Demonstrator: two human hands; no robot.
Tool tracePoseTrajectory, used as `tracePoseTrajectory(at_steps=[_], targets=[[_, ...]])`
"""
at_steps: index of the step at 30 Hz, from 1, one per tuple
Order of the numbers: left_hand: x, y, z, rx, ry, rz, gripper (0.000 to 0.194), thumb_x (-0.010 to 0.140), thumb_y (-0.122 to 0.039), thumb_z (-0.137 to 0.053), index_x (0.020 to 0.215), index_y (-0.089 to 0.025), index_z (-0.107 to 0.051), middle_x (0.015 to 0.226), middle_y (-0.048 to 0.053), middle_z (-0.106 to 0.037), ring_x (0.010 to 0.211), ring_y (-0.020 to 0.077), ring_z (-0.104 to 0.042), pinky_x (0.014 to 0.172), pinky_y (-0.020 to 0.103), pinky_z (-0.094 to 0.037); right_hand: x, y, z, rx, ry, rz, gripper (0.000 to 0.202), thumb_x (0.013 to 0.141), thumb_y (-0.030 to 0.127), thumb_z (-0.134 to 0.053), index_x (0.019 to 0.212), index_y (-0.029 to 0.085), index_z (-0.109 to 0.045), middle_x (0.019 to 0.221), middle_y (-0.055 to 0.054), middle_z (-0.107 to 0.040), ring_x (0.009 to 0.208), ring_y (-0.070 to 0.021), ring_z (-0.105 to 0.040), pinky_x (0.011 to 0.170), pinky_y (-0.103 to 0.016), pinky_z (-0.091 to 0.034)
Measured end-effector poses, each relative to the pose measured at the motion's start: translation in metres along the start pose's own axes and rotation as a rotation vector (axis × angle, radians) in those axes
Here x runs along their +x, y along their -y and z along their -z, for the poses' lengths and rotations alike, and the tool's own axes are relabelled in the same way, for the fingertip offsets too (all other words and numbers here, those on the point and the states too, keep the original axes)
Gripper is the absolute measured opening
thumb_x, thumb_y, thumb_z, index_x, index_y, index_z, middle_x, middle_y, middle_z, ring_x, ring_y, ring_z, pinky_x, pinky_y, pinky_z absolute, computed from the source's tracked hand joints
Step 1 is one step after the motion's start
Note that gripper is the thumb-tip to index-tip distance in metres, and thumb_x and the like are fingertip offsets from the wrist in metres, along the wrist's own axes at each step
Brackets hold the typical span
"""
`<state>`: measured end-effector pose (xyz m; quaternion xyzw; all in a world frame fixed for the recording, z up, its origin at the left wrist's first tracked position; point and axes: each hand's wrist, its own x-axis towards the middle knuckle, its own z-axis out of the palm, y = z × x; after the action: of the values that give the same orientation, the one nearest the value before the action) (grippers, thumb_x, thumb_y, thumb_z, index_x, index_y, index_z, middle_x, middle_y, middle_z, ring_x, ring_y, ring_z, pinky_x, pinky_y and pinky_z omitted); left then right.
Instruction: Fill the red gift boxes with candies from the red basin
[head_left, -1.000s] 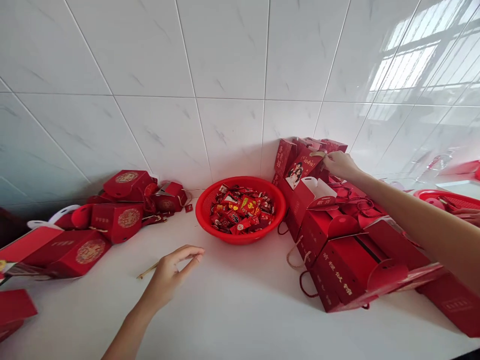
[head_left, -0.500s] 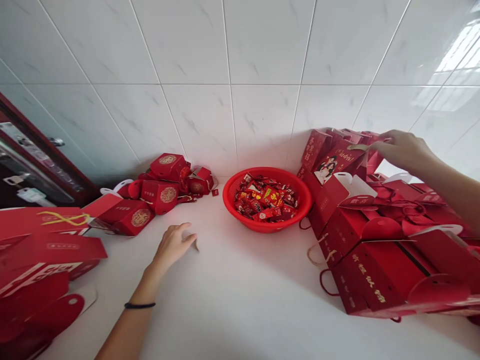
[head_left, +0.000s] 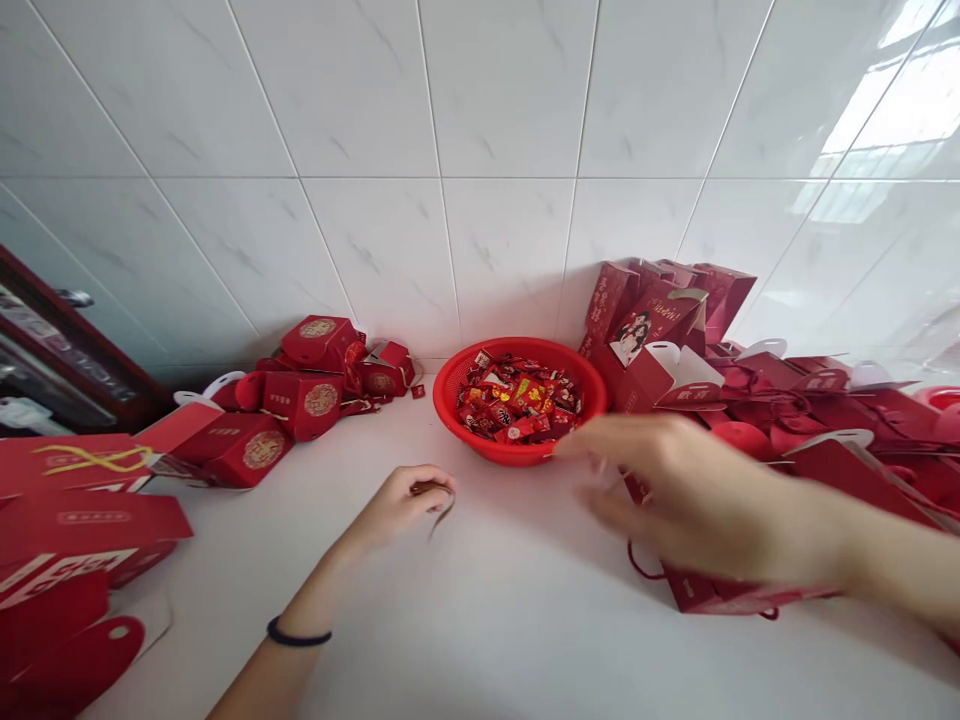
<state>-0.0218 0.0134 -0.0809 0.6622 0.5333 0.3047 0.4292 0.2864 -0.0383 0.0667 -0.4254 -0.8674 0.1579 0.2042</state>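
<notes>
Right hand [head_left: 675, 490]: sweeping down from the photo box [head_left: 656, 315], now hovering blurred over the near right edge of the basket [head_left: 510, 455], holding thumb and fingers apart; whether touching the rim, cannot tell.
Left hand [head_left: 409, 495]: coming nearer the basket, pinching a thin brown strip [head_left: 444, 515] between closed fingertips.
Strip: hanging from the pinch, curling over the counter [head_left: 450, 620] in front of the basket.
Basket: holding wrapped sweets [head_left: 536, 395], standing near the tiled wall [head_left: 510, 240].
Counter: running between seal-printed boxes [head_left: 251, 450] on the left and handled boxes [head_left: 667, 375] on the right, giving width in front of both hands.
</notes>
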Motion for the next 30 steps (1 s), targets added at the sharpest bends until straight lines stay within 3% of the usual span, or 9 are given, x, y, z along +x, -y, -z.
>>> tracePoseTrajectory(at_steps=[3,6,9,13,17,21,25,30], targets=[[-0.010,-0.039,-0.029,-0.153,0.039,-0.056,0.020,0.072,-0.034,-0.062,0.078,-0.019,-0.073,0.071,0.003,-0.070,0.068,0.0188,-0.064,0.070,0.032,-0.056,-0.008,0.014,-0.053,-0.011,0.174,-0.080,0.027,0.090,0.042,-0.059,0.106,0.020,-0.062,0.086,-0.009,-0.071,0.068,-0.0238,-0.065,0.056,-0.032,-0.039],[-0.017,-0.066,-0.053,-0.344,0.126,-0.129,0.017,0.075,-0.031,-0.064,0.083,-0.019,-0.073,0.075,0.003,-0.070,0.071,0.0187,-0.064,0.071,0.032,-0.056,-0.006,0.015,-0.084,0.083,0.210,-0.190,0.028,0.087,0.036,-0.063,0.108,0.021,-0.051,0.076,-0.003,-0.068,0.062,-0.0207,-0.063,0.052,-0.027,-0.033],[-0.016,-0.074,-0.066,-0.522,0.154,-0.156,0.015,0.078,-0.031,-0.066,0.083,-0.018,-0.071,0.075,0.004,-0.070,0.069,0.0184,-0.063,0.068,0.032,-0.055,0.008,0.005,-0.086,0.231,0.119,-0.207,0.015,0.084,0.015,-0.058,0.092,0.023,-0.047,0.071,0.003,-0.066,0.057,-0.0138,-0.060,0.052,-0.022,-0.034],[-0.009,-0.065,-0.063,-0.514,0.011,-0.126,0.035,0.073,-0.031,-0.074,0.106,-0.019,-0.070,0.101,0.008,-0.073,0.095,0.0224,-0.068,0.087,0.035,-0.055,0.048,-0.020,-0.051,0.067,-0.030,-0.186,0.019,0.077,0.006,-0.055,0.072,0.022,-0.046,0.064,0.003,-0.062,0.056,-0.0117,-0.056,0.054,-0.021,-0.037],[-0.012,-0.046,-0.048,-0.372,-0.015,-0.022,0.035,0.074,-0.038,-0.072,0.103,-0.019,-0.070,0.112,0.010,-0.072,0.102,0.0251,-0.068,0.095,0.040,-0.053,0.110,-0.061,-0.002,-0.213,-0.204,-0.362,0.016,0.078,0.003,-0.054,0.078,0.019,-0.055,0.071,-0.004,-0.068,0.070,-0.0176,-0.066,0.066,-0.024,-0.045],[-0.017,-0.025,-0.026,-0.263,-0.132,0.021,0.037,0.073,-0.045,-0.070,0.099,-0.020,-0.072,0.102,0.009,-0.075,0.099,0.0264,-0.070,0.093,0.041,-0.053,0.162,-0.096,0.023,-0.435,-0.221,-0.499,0.011,0.080,0.013,-0.065,0.090,0.012,-0.068,0.089,-0.016,-0.072,0.094,-0.0312,-0.070,0.076,-0.033,-0.051],[-0.013,0.000,0.014,-0.170,-0.405,0.052,0.044,0.069,-0.047,-0.070,0.100,-0.017,-0.072,0.089,0.009,-0.075,0.095,0.0280,-0.071,0.090,0.041,-0.055,0.187,-0.110,0.017,-0.450,-0.148,-0.458,0.022,0.076,0.013,-0.070,0.097,0.008,-0.072,0.095,-0.019,-0.073,0.097,-0.0340,-0.070,0.078,-0.035,-0.053],[-0.010,0.019,0.085,-0.025,-0.916,-0.062,0.027,0.066,-0.034,-0.070,0.087,-0.017,-0.071,0.101,0.009,-0.075,0.099,0.0248,-0.070,0.096,0.038,-0.055,0.212,-0.093,-0.001,-0.404,-0.064,-0.287,0.033,0.076,0.017,-0.072,0.109,0.010,-0.071,0.111,-0.017,-0.072,0.105,-0.0300,-0.068,0.088,-0.035,-0.052]])
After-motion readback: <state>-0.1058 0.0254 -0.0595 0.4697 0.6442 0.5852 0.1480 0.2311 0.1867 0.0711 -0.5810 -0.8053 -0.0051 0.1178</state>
